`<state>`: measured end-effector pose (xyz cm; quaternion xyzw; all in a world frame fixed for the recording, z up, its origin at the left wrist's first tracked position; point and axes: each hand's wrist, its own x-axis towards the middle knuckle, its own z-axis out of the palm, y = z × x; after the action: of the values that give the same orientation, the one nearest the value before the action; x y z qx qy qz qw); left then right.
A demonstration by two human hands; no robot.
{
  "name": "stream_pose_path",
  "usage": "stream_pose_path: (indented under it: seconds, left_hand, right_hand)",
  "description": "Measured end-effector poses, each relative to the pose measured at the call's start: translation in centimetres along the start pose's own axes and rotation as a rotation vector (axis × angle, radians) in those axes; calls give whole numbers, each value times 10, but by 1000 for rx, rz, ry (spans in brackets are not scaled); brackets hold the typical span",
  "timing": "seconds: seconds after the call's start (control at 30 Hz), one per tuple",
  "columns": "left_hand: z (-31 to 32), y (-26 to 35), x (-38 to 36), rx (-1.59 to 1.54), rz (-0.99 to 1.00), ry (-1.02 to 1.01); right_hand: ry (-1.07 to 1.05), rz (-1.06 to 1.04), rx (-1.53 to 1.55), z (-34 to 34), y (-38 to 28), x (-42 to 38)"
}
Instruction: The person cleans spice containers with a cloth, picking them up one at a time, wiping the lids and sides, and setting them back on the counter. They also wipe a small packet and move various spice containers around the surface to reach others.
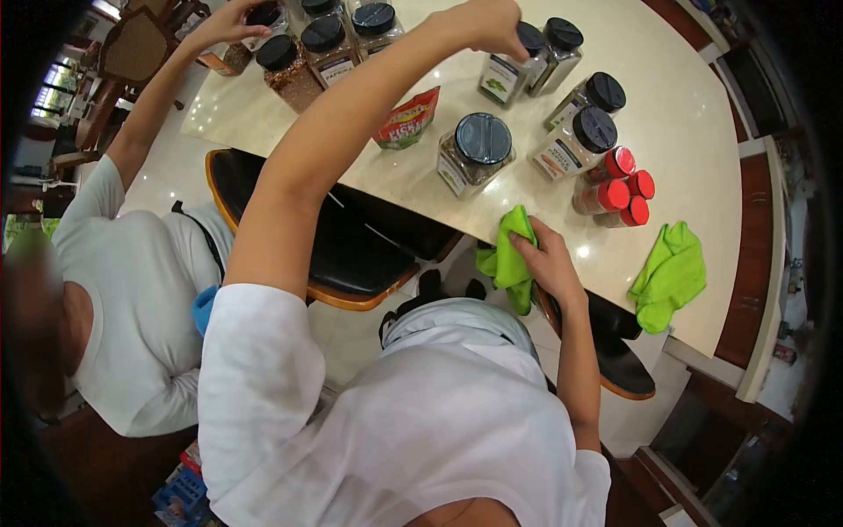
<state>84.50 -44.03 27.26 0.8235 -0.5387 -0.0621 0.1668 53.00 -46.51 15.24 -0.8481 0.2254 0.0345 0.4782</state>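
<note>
My left hand (492, 25) reaches across the table, its fingers closed at the black lid of a spice jar (502, 81) with a green leaf on its label. Another black-lidded jar (558, 54) stands right beside it. Near the table's front edge, my right hand (551, 259) grips a bright green cloth (507, 259), which hangs down past the edge. Closest to that cloth is a large square jar (476, 154) with a black lid. A white pepper jar (571, 149) stands to its right, next to several small red-capped bottles (608, 195).
A second green cloth (669, 277) lies at the right. A red and green pouch (408, 119) stands by my left forearm. Several jars, including paprika (332, 54), stand at the back left, where a co-worker's hand (230, 25) touches one. Black chairs (351, 255) sit against the table (676, 167).
</note>
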Motion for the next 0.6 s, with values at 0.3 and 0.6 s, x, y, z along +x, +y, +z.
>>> stream_pose_path:
  seconds: [0.3, 0.6]
  left_hand:
    - [-28, 39, -91, -35, 172, -75]
    - [-40, 52, -108, -81, 15, -341]
  right_hand:
    - [2, -29, -12, 1, 0, 2]
    - [5, -20, -69, 5, 3, 1]
